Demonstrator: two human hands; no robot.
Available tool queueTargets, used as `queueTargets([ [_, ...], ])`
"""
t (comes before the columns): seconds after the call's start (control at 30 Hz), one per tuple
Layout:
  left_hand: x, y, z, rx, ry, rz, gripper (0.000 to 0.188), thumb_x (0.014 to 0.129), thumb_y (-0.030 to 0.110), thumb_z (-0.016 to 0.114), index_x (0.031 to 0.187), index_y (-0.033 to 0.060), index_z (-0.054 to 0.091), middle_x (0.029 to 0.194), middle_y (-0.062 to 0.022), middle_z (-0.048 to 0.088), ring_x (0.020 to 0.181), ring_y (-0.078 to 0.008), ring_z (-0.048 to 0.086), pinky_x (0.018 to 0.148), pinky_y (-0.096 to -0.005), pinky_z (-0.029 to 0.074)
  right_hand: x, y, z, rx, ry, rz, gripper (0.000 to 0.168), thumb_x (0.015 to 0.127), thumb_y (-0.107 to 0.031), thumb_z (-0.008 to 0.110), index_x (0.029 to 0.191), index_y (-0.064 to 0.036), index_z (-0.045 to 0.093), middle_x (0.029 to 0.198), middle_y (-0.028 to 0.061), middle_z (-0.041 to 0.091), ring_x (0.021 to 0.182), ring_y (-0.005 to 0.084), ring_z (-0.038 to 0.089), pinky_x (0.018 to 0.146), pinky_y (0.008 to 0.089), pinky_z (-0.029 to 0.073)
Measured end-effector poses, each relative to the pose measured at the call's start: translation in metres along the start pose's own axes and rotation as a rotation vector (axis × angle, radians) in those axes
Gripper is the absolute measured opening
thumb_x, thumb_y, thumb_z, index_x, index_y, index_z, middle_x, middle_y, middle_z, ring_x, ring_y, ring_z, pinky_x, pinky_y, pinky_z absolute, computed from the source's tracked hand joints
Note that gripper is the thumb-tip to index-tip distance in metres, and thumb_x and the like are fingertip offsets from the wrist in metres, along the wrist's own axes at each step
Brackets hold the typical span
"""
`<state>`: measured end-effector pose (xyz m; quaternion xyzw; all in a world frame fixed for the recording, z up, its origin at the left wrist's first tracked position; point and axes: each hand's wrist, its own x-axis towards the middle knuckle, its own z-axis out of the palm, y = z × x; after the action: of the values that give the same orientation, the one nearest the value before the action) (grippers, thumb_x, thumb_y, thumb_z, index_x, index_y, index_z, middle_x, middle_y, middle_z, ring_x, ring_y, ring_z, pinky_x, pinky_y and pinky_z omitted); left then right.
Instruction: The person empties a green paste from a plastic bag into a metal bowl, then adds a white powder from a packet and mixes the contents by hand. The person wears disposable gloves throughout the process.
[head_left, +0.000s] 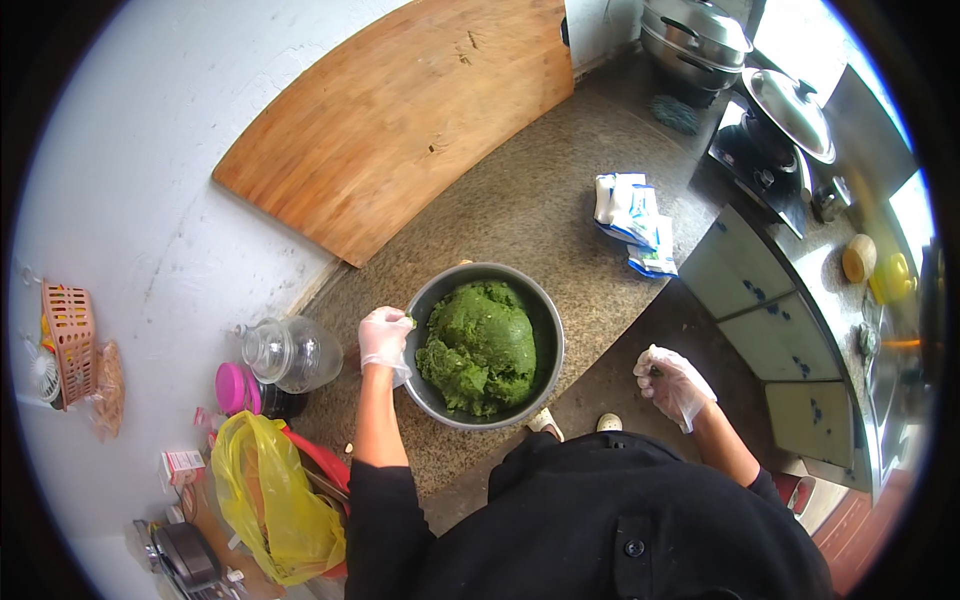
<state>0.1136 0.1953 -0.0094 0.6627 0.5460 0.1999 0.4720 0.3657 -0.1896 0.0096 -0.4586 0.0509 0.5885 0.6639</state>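
Observation:
A round grey metal bowl (556, 375) stands on the speckled stone counter in front of me. Inside it lies a large lump of moist green dough (484, 337), smooth on one side and rough and crumbly towards the front left. My left hand (384, 339), in a clear plastic glove, has its fingers curled at the bowl's left rim, with a bit of green at the fingertips. Away from the bowl, to the right, my right hand (675, 382) hangs over the floor in a similar glove. Its fingers are bent, and a small dark green spot shows near them.
A wooden board (420, 127) leans on the wall behind the counter (517, 195). White-and-blue packets (637, 221) lie at the right. Left stand a glass jar (296, 354), a pink-lidded jar (238, 388) and a yellow plastic bag (274, 495). A lidded pan (787, 112) sits on the stove.

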Motion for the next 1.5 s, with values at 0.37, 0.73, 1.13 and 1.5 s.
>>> queueTargets([
  [0.37,-0.203,0.145,0.166,0.305,-0.644,1.038,0.016,0.080,0.001,0.063,0.096,-0.0016,0.065,0.092,-0.0163,0.068,0.083,-0.0298,0.067,0.074,-0.0352,0.053,0.010,0.014,0.019,0.298,-0.265,-0.024,0.054,0.095,-0.054,0.042,0.104,-0.004,0.060,0.106,0.0104,0.059,0.097,0.0228,0.058,0.087,0.0399,0.048],
  [0.73,-0.284,0.146,0.265,0.762,-1.026,1.594,0.048,0.085,0.024,0.062,0.127,0.0043,0.052,0.127,-0.0160,0.055,0.086,-0.0303,0.066,0.072,-0.0364,0.054,-0.087,0.063,-0.183,0.879,-0.038,-0.263,0.018,0.093,-0.016,0.057,0.076,-0.013,0.051,0.064,-0.0031,0.047,0.052,0.0057,0.039,0.044,0.0187,0.032],
  [1.13,-0.306,0.169,0.280,0.606,-1.069,1.365,0.037,0.091,0.019,0.057,0.124,0.0012,0.055,0.123,-0.0178,0.058,0.113,-0.0331,0.056,0.096,-0.0379,0.045,-0.455,0.080,-0.543,1.080,1.692,-0.898,0.043,0.092,-0.051,0.049,0.082,-0.010,0.053,0.056,0.0032,0.046,0.049,0.0205,0.049,0.084,0.0504,0.049],
  [1.5,-0.288,0.181,0.240,0.266,-0.684,1.226,0.015,0.086,0.009,0.059,0.094,-0.0007,0.067,0.087,-0.0171,0.067,0.082,-0.0348,0.063,0.077,-0.0367,0.050,-0.152,0.071,-0.345,0.494,0.295,-0.116,0.045,0.094,-0.046,0.052,0.069,-0.008,0.048,0.058,0.0025,0.047,0.054,0.0133,0.046,0.050,0.0273,0.036],
])
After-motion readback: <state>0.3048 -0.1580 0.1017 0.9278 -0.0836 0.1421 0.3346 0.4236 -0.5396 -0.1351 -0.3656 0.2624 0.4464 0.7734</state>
